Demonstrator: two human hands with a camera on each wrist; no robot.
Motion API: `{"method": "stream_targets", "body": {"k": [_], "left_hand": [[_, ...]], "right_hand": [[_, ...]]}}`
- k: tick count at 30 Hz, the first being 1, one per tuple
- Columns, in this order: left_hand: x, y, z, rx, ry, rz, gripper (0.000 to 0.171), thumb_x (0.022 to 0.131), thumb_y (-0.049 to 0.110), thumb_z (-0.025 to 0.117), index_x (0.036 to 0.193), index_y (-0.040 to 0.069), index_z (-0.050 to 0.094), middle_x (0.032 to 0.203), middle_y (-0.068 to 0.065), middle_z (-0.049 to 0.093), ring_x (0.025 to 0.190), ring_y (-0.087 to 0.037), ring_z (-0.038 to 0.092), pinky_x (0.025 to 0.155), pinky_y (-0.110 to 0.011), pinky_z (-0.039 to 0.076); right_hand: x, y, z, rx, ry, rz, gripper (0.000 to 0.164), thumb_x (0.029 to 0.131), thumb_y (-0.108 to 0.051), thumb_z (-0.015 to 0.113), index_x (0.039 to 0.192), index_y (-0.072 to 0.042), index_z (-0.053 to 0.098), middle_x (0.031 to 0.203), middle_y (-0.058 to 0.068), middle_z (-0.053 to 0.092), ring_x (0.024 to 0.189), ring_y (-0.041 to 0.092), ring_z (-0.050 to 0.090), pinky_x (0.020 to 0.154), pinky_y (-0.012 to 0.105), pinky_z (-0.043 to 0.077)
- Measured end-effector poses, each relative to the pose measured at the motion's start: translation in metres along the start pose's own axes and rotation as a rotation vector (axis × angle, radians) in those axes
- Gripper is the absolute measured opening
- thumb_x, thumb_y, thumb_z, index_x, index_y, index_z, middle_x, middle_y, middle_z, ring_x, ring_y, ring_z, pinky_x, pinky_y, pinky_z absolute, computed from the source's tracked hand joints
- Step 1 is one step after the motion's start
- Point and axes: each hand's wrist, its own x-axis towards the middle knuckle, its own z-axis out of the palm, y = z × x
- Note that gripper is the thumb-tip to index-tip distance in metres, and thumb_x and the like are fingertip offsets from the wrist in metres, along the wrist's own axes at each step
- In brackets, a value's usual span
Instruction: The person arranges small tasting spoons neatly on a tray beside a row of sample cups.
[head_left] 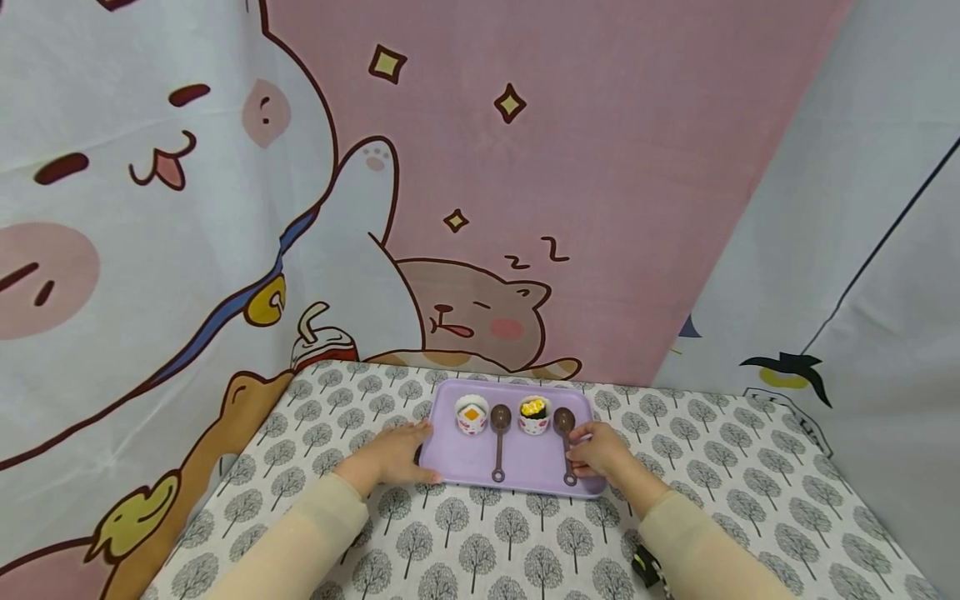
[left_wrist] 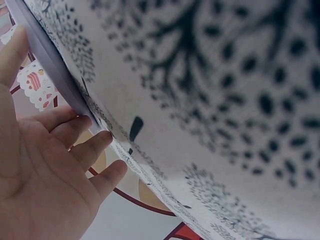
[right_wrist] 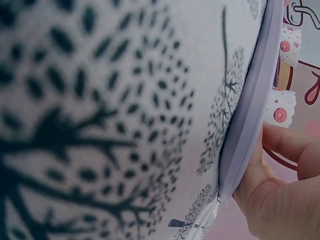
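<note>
A lilac tray lies on the table. On it, a white patterned paper cup holds a piece with an orange square on top, and a second paper cup holds a yellow-topped, dark-wrapped piece. A brown spoon lies between the cups, and another brown spoon lies right of them. My left hand is at the tray's left edge, thumb near the front corner and fingers extended along the side. My right hand reaches over the right edge, spread fingertips at the right spoon's handle.
A white cloth printed with grey trees covers the table. Behind it hangs a pink and white cartoon backdrop. A small dark object shows beside the right sleeve.
</note>
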Motion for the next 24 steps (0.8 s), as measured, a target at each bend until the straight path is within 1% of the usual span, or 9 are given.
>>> {"method": "stream_targets", "body": {"k": [11, 19, 24], "left_hand": [[0.0019, -0.0019, 0.0025, 0.012, 0.000, 0.011, 0.099, 0.081, 0.061, 0.073, 0.152, 0.001, 0.040, 0.160, -0.016, 0.033, 0.145, -0.042, 0.033, 0.118, -0.059, 0.023], [0.0030, -0.0029, 0.0042, 0.003, 0.000, -0.001, 0.099, 0.081, 0.062, 0.073, 0.152, 0.002, 0.040, 0.160, -0.014, 0.032, 0.145, -0.040, 0.032, 0.118, -0.059, 0.023], [0.0023, -0.0023, 0.0031, 0.003, 0.001, 0.002, 0.099, 0.080, 0.061, 0.073, 0.152, 0.002, 0.040, 0.160, -0.014, 0.032, 0.145, -0.041, 0.033, 0.118, -0.059, 0.023]], "right_hand": [[0.0001, 0.0008, -0.0015, 0.010, 0.002, -0.002, 0.032, 0.083, 0.014, 0.068, 0.112, 0.013, 0.055, 0.082, 0.019, 0.061, 0.065, 0.023, 0.066, 0.062, 0.036, 0.063], [-0.0017, 0.0009, -0.0031, 0.038, 0.005, -0.004, 0.032, 0.082, 0.015, 0.068, 0.111, 0.014, 0.056, 0.079, 0.020, 0.062, 0.059, 0.022, 0.067, 0.060, 0.036, 0.062], [-0.0021, 0.0012, -0.0057, 0.048, 0.002, 0.000, 0.032, 0.082, 0.015, 0.069, 0.112, 0.014, 0.057, 0.081, 0.022, 0.065, 0.061, 0.023, 0.068, 0.062, 0.037, 0.063]]}}
